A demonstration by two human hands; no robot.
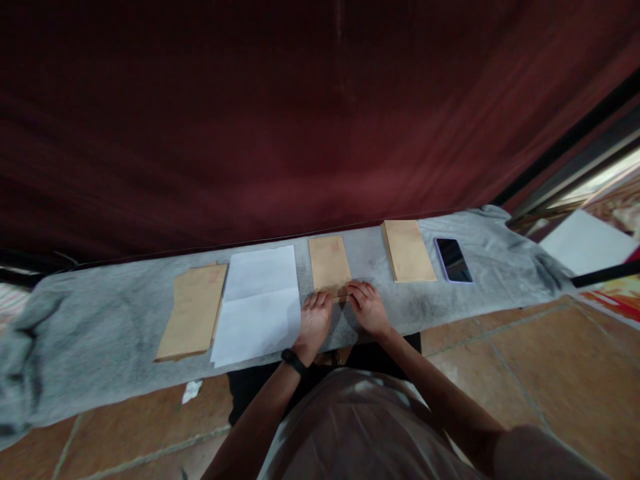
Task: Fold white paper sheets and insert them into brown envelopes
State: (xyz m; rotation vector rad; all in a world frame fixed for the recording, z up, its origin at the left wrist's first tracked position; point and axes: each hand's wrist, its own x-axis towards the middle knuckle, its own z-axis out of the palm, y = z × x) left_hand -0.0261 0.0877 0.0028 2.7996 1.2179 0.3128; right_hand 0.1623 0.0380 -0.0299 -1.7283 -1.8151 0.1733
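A brown paper envelope (330, 260) lies upright in front of me on a grey cloth. Both hands are at its near end. My left hand (317, 317) has its fingers closed on the near left corner, with the thumb side turned toward the paper. At the near right corner, my right hand (369, 308) holds the edge with bent fingers. A strip along that near edge looks folded, partly hidden by the fingers. Left of my left hand are white paper sheets (260, 300) with a crease across them.
A fanned stack of brown envelopes (193, 310) lies at the left, a neater stack (409, 250) at the right. Beside it rests a phone (453, 260) in a purple case. A dark red curtain (320, 133) rises behind the grey cloth (110, 333). Crumpled white paper (191, 391) lies on the tiles.
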